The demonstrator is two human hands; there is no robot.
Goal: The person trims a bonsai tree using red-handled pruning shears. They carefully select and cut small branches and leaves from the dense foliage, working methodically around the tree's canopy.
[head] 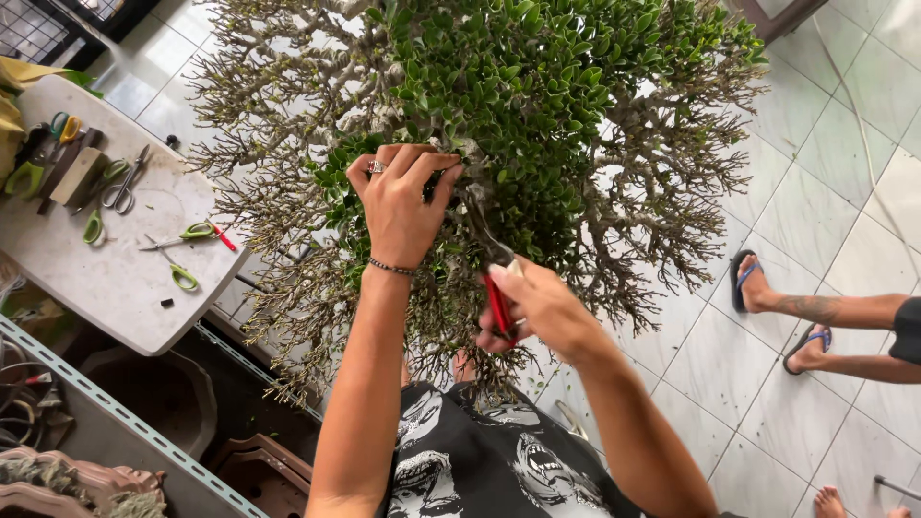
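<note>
- Head view, looking down. A dense small-leaved tree (499, 125) fills the upper middle; green crown in the centre, bare twiggy branches all round the edge.
- Left hand (401, 206): palm away from camera, fingers curled over into the foliage at the crown's lower left, closed round a tuft of leaves or a twig; the exact stem is hidden. Ring on one finger, bead bracelet at the wrist. Forearm comes straight up from the bottom edge.
- Right hand (537, 312): closed round the red handles of shears (491, 259). The dark blades point up and left into the foliage, just beside the left hand's fingertips. Whether the blades are open or shut cannot be told; leaves cover them.
- Right forearm enters from lower right, wrist bent inward toward the trunk.
- Judgement on the cut: the left hand should part and steady the shoot so that only the one stem sits between the blades, with the fingers kept clear of the tips. A short, clean snip close to a leaf pair would leave no stub.
- Left of the tree, a pale table (115, 278) carries several green-handled scissors (182, 235), a plain steel pair and a block.
- Right side, tiled floor (844, 144): another person's feet in blue sandals (743, 278), well apart from the tree.
- Lower left: empty pots under a metal rail.
</note>
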